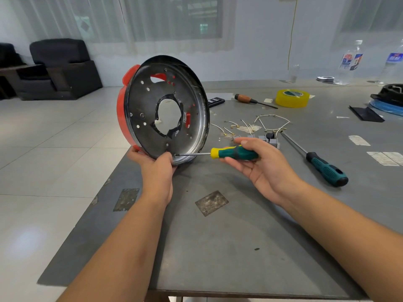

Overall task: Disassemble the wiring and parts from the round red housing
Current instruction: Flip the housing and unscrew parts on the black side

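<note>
The round red housing (145, 101) stands on edge at the table's left side, its dark metal inner face with a central hole turned toward me. My left hand (156, 165) grips its bottom rim. My right hand (255, 159) holds a green and yellow screwdriver (234, 152) level, fingers and thumb pinching the handle. The tip touches a screw at the housing's lower rim. Removed white wires (271, 123) with terminals and small grey parts (271, 141) lie on the table behind my right hand.
A second, longer green screwdriver (320, 163) lies to the right. A wooden-handled tool (250, 100), a yellow tape roll (292, 98), a black and blue object (388, 103) and plastic bottles (350, 62) sit farther back. The grey table's (218, 236) left edge runs under the housing.
</note>
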Demonstrator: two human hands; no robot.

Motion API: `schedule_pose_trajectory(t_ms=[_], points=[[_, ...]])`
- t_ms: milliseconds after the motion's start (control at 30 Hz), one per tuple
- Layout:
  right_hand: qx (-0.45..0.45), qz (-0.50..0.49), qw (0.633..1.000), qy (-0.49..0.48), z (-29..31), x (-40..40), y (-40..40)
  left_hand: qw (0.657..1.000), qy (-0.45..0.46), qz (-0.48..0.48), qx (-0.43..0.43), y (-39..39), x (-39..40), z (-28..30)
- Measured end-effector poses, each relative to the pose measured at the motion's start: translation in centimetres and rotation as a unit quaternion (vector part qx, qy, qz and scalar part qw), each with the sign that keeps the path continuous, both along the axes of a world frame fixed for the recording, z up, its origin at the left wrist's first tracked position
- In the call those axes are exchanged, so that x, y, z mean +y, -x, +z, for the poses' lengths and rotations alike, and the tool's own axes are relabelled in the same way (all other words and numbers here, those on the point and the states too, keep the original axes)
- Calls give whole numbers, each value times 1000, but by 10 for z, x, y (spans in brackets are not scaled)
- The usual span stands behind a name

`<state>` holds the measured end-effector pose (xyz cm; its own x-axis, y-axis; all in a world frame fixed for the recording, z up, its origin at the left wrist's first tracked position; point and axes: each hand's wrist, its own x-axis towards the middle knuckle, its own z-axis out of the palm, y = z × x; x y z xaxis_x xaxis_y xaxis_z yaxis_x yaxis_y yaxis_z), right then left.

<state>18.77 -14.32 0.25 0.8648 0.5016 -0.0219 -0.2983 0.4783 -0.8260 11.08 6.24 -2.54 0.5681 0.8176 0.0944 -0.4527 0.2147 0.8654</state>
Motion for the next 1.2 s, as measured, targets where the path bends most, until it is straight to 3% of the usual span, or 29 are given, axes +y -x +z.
schedule_pose_trajectory(t_ms=[67,133,267,367,433,467,667,767,833,1000,1100,1200], points=[[-23,6,999,23,-1,1,0,1000,4,0,-4,0,0,0],[-66,-4,990,124,-2,3,3,1000,8,3,-2,1,1,0],[-229,-89,900,359,-7,2,-2,1000,11,6,12,0,3,-1],[-353,-124,846,379,-9,-6,-9,1000,16,1,10,1,3,0],[-451,-104,794,395,-8,-12,-11,1000,31,2,-2,0,3,0],[-476,-94,785,385,-6,-14,-11,999,35,1,-7,0,2,1],[-494,-132,785,350,-2,-14,-2,1000,20,-6,9,1,1,0],[-528,-193,716,414,2,-11,0,1000,8,-5,11,1,-1,1],[-530,-193,728,390,-1,-10,-4,1000,7,-6,7,1,-2,1],[-393,-89,882,245,-8,-10,-11,1000,15,-4,12,0,-1,1],[-387,-68,886,248,-9,-9,-13,999,-14,-2,31,0,0,-1],[-438,-139,827,324,-7,-11,-15,998,-37,-1,43,-1,1,-3]])
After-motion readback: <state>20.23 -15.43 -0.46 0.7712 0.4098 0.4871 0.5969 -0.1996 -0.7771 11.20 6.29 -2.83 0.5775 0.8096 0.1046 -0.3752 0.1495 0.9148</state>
